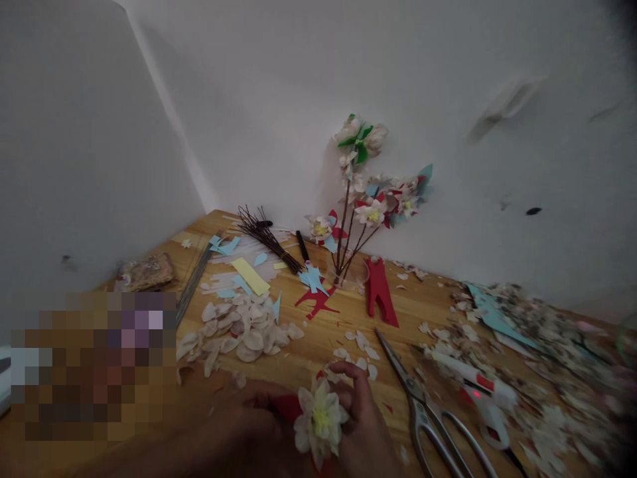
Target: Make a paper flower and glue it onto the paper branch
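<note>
A handmade flower [321, 419] with whitish petals, a yellow centre and red pieces behind it is held between my two hands, low in the view. My right hand [362, 411] has its fingers curled round the flower's right side. From the left, my left hand [263, 406] closes on the red piece behind the petals; its fingertips are partly hidden. Just beyond lies a heap of loose pale petals [246, 328]. Scissors [423, 408] and a white glue gun [480, 392] with a glowing red light lie to the right of my hands.
Finished flowers on brown stems [371, 212] stand in a clear holder by the wall. Near them are a bundle of brown twigs [271, 242], red cut paper [381, 292], blue scraps [313, 279] and a yellow strip [250, 276]. Dried petals [552, 345] cover the right side.
</note>
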`<move>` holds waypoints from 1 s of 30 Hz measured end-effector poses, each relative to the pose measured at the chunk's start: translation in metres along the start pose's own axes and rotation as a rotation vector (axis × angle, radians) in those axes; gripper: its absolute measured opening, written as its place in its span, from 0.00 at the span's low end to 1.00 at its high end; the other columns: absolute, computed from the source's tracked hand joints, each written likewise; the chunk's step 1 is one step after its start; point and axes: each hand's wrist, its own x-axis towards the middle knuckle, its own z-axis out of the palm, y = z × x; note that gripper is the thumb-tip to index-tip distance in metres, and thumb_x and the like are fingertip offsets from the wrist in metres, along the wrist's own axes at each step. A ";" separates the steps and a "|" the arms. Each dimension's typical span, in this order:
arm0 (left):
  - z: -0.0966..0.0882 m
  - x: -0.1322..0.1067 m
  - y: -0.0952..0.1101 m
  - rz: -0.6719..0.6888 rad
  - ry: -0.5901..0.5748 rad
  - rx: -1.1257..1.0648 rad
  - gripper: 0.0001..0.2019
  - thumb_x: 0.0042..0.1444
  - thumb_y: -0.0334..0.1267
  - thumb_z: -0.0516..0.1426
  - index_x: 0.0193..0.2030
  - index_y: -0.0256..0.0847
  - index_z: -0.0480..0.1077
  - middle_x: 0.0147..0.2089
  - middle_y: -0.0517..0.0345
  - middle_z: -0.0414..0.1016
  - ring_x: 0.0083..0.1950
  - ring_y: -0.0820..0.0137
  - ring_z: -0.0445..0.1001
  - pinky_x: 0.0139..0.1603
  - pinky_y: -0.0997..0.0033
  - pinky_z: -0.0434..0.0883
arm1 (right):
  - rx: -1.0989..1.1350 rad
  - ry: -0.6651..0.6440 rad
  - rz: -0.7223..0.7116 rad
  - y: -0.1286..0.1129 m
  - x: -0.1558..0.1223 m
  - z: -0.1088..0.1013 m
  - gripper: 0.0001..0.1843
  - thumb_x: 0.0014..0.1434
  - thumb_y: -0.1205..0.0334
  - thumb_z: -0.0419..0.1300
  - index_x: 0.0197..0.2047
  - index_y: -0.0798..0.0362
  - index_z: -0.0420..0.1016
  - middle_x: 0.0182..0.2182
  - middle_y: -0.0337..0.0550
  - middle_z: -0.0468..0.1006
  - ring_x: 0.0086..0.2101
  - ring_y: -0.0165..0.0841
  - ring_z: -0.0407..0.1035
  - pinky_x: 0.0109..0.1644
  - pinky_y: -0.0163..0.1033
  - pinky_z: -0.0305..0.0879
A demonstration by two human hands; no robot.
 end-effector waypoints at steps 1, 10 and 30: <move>-0.001 0.000 0.001 -0.006 -0.014 0.010 0.16 0.28 0.24 0.53 0.24 0.36 0.78 0.22 0.54 0.78 0.25 0.68 0.74 0.24 0.76 0.66 | 0.009 -0.006 0.005 0.001 0.000 0.000 0.25 0.42 0.71 0.58 0.44 0.47 0.57 0.23 0.35 0.79 0.24 0.35 0.74 0.28 0.37 0.65; -0.004 -0.001 0.012 -0.069 -0.208 0.060 0.19 0.35 0.24 0.52 0.33 0.36 0.79 0.29 0.50 0.80 0.35 0.62 0.77 0.32 0.69 0.70 | 0.103 -0.002 0.046 0.002 0.002 0.000 0.26 0.38 0.71 0.58 0.43 0.46 0.57 0.22 0.32 0.78 0.25 0.34 0.73 0.29 0.35 0.63; -0.011 0.015 0.000 -0.006 -0.004 -0.020 0.16 0.39 0.28 0.59 0.39 0.38 0.71 0.27 0.59 0.75 0.26 0.70 0.75 0.26 0.73 0.67 | 0.609 0.061 0.183 0.017 0.015 -0.004 0.38 0.28 0.67 0.75 0.43 0.46 0.63 0.20 0.28 0.74 0.19 0.27 0.66 0.22 0.29 0.58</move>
